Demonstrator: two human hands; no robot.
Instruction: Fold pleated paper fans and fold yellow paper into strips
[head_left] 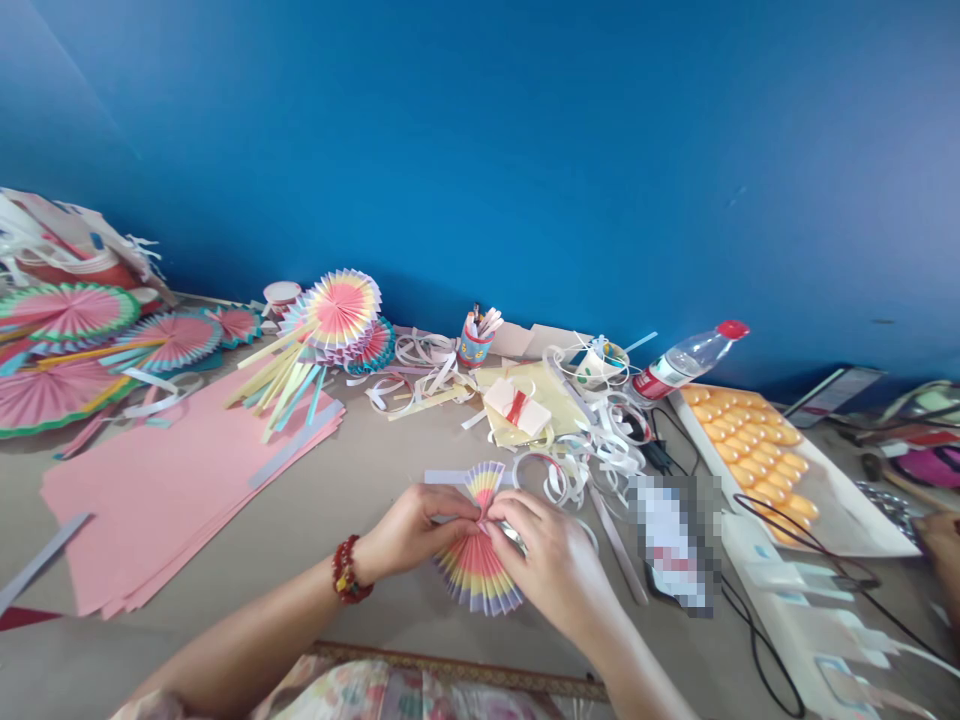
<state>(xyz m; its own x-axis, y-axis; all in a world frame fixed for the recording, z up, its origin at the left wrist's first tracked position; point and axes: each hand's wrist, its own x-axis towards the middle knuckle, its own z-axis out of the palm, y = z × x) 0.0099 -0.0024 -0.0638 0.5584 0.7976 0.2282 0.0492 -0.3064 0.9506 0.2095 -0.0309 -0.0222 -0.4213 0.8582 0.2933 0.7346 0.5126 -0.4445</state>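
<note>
A pleated paper fan [481, 578] in pink, yellow and lilac is pinched at its narrow middle, spread wide toward me and less so on the far side. My left hand [420, 528], with a red bead bracelet at the wrist, closes thumb and forefinger on the left of that middle. From the right, my right hand [551, 550] grips the same spot, its fingertips close to the left ones. Behind the fan a pale lilac paper strip [446, 477] lies flat on the table [360, 590].
Pink paper sheets [187, 480] are stacked at left, with finished paper fans [341, 310] behind. Curled paper strips [577, 470], a pen cup [477, 338] and a bottle [686, 362] stand toward the blue wall. At right are an orange-filled tray [862, 515], cables and a power strip [780, 620].
</note>
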